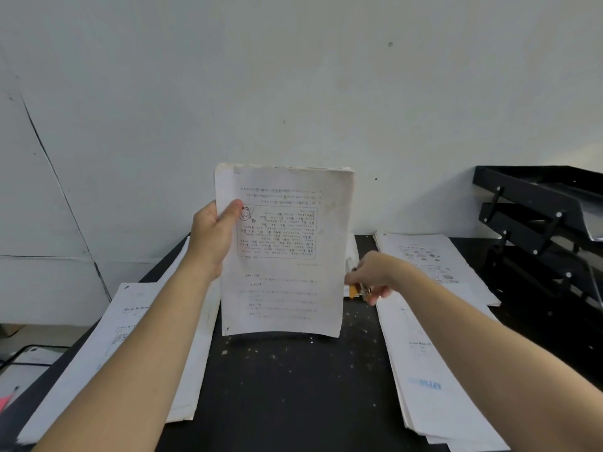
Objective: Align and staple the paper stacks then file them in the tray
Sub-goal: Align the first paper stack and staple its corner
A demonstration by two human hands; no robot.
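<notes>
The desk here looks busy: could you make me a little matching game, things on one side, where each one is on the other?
Things:
1. paper stack
2. stapler
3. tray
4. blue-printed sheets

Places:
A. far right, by the wall
B. upright in the left hand
C. flat on the desk, right side
D. in the right hand

Pairs: 1-B, 2-D, 3-A, 4-C

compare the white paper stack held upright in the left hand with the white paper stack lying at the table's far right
The held white paper stack stands upright on its bottom edge, gripped by the left hand; the far-right white paper stack lies flat on the black table, untouched. The held one's front page shows a framed text box; the flat one shows small pictures. Both are white printed sheets.
</notes>
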